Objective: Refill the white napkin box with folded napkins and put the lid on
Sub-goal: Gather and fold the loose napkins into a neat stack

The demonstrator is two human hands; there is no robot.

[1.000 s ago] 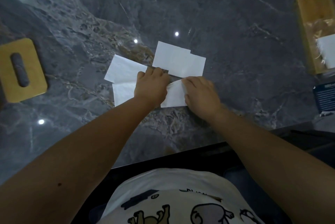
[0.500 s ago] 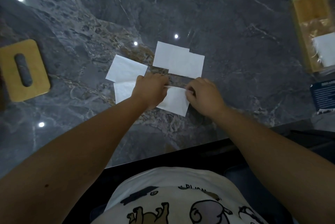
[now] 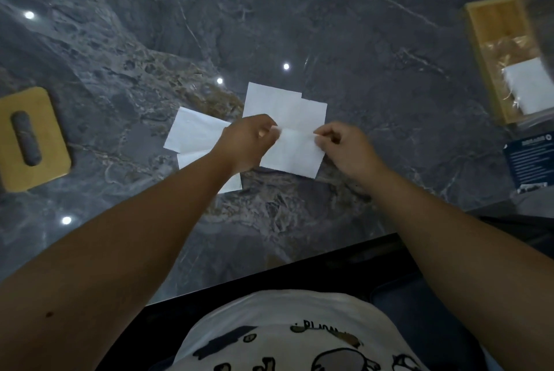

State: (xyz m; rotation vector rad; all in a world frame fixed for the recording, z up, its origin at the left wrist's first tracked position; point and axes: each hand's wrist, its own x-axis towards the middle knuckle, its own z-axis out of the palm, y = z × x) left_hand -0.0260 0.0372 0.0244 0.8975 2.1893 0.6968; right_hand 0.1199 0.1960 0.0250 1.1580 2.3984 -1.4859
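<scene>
A folded white napkin (image 3: 295, 151) hangs just above the dark marble table, pinched at its top corners by my left hand (image 3: 247, 139) and my right hand (image 3: 341, 145). Behind it lie two overlapping flat napkins (image 3: 281, 106). To the left lie another napkin (image 3: 192, 130) and one partly hidden under my left forearm (image 3: 192, 157). The wooden lid (image 3: 33, 138) with its dark slot rests flat at the far left. The open napkin box (image 3: 506, 52), with a wood-coloured inside, stands at the far right and holds plastic wrap and a white napkin stack (image 3: 527, 85).
A dark blue printed card (image 3: 529, 163) lies near the right table edge. The table's front edge (image 3: 269, 274) runs diagonally just in front of my torso. Ceiling lights reflect on the glossy marble (image 3: 359, 25).
Both hands went from pressing the napkin flat on the table to pinching its top corners and lifting it. The napkin now shows as an unfolded-looking sheet hanging between my hands.
</scene>
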